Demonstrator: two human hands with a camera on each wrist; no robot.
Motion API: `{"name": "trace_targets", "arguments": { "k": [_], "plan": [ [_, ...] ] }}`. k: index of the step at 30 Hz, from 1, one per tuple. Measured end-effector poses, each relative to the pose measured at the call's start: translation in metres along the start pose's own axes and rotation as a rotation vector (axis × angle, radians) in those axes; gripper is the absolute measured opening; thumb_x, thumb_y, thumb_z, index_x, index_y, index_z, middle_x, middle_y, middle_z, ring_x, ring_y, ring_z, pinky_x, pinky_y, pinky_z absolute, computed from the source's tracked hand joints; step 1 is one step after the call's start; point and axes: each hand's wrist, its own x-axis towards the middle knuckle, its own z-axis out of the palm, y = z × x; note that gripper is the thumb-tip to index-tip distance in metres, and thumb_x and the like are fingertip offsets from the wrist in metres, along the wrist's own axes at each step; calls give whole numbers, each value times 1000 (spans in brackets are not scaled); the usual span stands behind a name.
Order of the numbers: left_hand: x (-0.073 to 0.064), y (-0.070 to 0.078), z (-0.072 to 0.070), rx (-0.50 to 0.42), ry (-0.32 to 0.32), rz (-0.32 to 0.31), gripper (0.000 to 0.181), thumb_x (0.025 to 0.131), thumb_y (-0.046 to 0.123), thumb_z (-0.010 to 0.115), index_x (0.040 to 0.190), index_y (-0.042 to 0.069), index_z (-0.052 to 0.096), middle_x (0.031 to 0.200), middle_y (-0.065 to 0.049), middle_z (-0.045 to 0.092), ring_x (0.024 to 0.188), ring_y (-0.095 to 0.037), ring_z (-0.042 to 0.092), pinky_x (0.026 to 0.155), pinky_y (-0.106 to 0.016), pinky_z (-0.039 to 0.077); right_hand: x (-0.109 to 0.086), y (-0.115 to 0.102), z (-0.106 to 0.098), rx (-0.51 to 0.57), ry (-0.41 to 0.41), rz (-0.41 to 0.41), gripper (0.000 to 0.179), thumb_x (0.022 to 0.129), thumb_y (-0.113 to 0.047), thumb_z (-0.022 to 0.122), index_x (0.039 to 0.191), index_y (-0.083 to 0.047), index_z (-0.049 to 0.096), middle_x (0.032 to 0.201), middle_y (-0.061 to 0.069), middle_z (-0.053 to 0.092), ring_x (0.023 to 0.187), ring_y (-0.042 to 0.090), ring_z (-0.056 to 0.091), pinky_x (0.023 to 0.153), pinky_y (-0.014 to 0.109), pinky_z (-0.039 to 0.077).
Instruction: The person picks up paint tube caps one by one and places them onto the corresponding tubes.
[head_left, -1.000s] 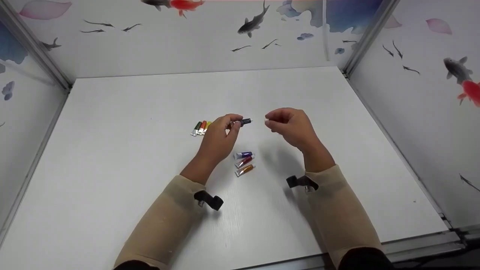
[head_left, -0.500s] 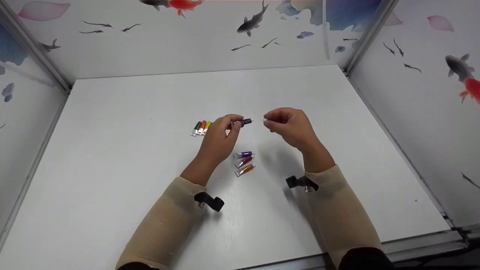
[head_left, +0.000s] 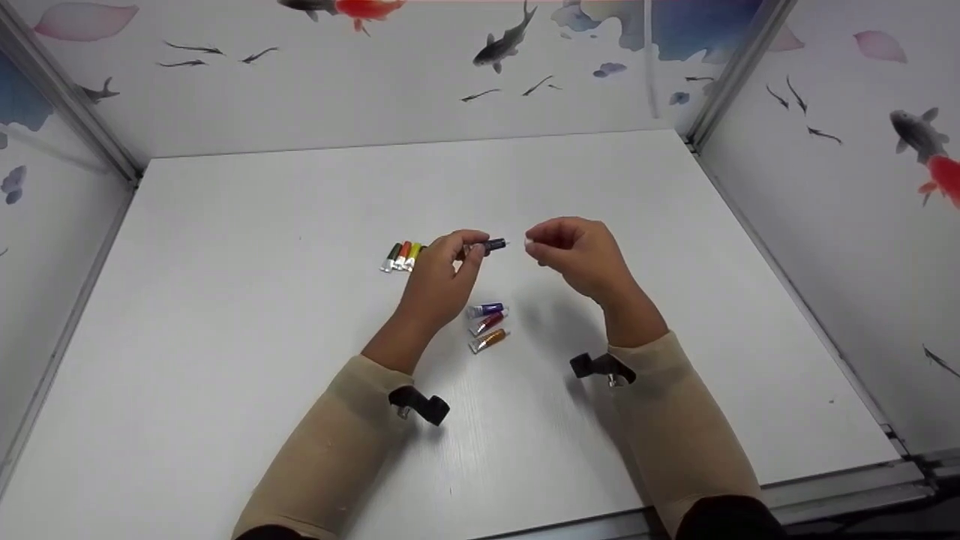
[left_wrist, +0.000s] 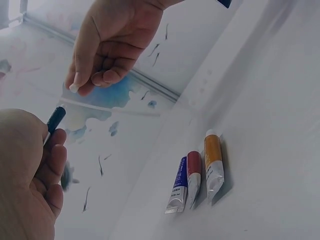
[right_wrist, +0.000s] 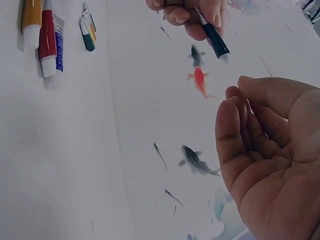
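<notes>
Above the table, my left hand (head_left: 439, 277) grips a small dark blue-green paint tube (head_left: 496, 244) between thumb and fingers. Its bare nozzle points right, towards the other hand. My right hand (head_left: 589, 255) pinches a small white cap (left_wrist: 74, 88) between thumb and fingertips; the right wrist view hides it. A short gap separates cap and nozzle. Below the hands, three paint tubes lie side by side on the table: purple (head_left: 487, 309), red (head_left: 489, 323) and ochre (head_left: 491, 340), each with a white cap.
Green (head_left: 393, 255), orange (head_left: 405, 253) and yellow (head_left: 414, 255) tubes lie in a row just left of my left hand, which partly covers that row. White panels printed with fish enclose the white table (head_left: 247, 315) at the back and sides.
My right hand has shifted slightly left with the cap, so the gap to the nozzle is a little narrower. The left hand has barely moved, and the tubes on the table lie as before.
</notes>
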Motion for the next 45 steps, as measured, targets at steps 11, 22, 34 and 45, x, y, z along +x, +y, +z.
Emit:
{"name": "trace_targets", "arguments": {
  "k": [11, 22, 34, 45],
  "plan": [
    [-2, 4, 0, -3, -8, 2, 31, 113, 38, 53, 135, 22, 68, 117, 3, 70, 111, -16, 62, 98, -37, 57, -1, -1, 5, 10, -3, -8, 17, 100, -27, 78, 114, -20, 81, 106, 4, 78, 92, 23, 72, 83, 26, 62],
    [-2, 4, 1, -1, -13, 7, 32, 113, 38, 53, 135, 22, 68, 115, 3, 69, 111, -16, 61, 96, -37, 57, -1, -1, 8, 30, -11, -29, 16, 100, -25, 78, 114, -18, 82, 103, 4, 78, 89, 23, 71, 80, 27, 61],
    [-3, 4, 2, 7, -10, 0, 32, 113, 38, 53, 135, 20, 69, 115, 2, 70, 110, -15, 61, 96, -37, 57, -3, -4, 11, 17, -24, -39, 17, 100, -23, 77, 116, -17, 82, 102, 4, 78, 89, 24, 71, 79, 28, 60],
    [-3, 6, 2, 3, -10, 9, 31, 112, 38, 54, 134, 21, 69, 115, 3, 70, 109, -14, 61, 95, -35, 57, -2, -6, 11, 9, -26, -11, 14, 100, -23, 77, 113, -21, 82, 102, 3, 78, 90, 24, 71, 80, 28, 61]
  ]
}}
